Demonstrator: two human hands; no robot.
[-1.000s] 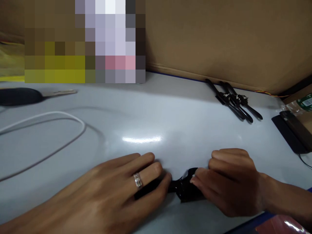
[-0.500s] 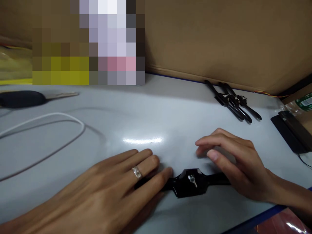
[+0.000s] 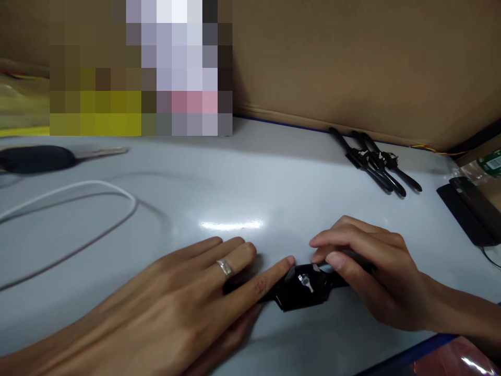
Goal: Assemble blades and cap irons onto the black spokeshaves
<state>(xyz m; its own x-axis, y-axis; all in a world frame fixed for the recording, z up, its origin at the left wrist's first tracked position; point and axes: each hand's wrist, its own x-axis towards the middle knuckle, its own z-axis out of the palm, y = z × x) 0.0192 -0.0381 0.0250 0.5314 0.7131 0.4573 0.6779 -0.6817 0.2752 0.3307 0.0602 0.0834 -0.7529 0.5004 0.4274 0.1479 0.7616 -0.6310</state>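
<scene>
A black spokeshave with a silver screw at its middle lies in front of me on the grey table. My left hand, a ring on one finger, is closed over its left handle. The index finger stretches along the tool, its tip at the edge of the body. On the other side, my right hand is by the right handle, which passes behind the thumb. Thumb and forefinger are apart, with the fingertips close to the body. The other fingers are partly hidden.
Several more black spokeshaves lie together at the back right. A black device and a bottle are by the right edge. At left are a white cable and a dark-handled tool. Cardboard stands behind.
My left index finger has stretched further along to the body. The spokeshave has shifted slightly up and tilted, its right side higher. My right hand has come a little nearer to the body.
</scene>
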